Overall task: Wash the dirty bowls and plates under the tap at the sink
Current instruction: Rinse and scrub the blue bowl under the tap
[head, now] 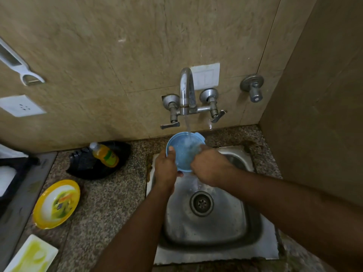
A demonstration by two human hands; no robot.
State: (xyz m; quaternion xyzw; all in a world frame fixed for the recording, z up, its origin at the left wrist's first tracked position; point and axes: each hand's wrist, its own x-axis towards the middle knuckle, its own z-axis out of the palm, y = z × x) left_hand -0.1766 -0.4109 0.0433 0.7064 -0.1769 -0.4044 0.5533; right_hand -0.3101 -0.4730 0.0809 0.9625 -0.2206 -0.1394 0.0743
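Your left hand point(166, 169) covers the near-left wall of the blue bowl point(181, 152), and its fingers, all but the thumb, are out of sight beneath it. Your right hand point(211, 168) hides the bowl's near-right rim; whether those fingers reach inside cannot be told. Well left of your fingers, the white rectangular plate point(31, 256) runs off the lower edge, and the peeler point(17, 63) on the wall is cut by the left edge.
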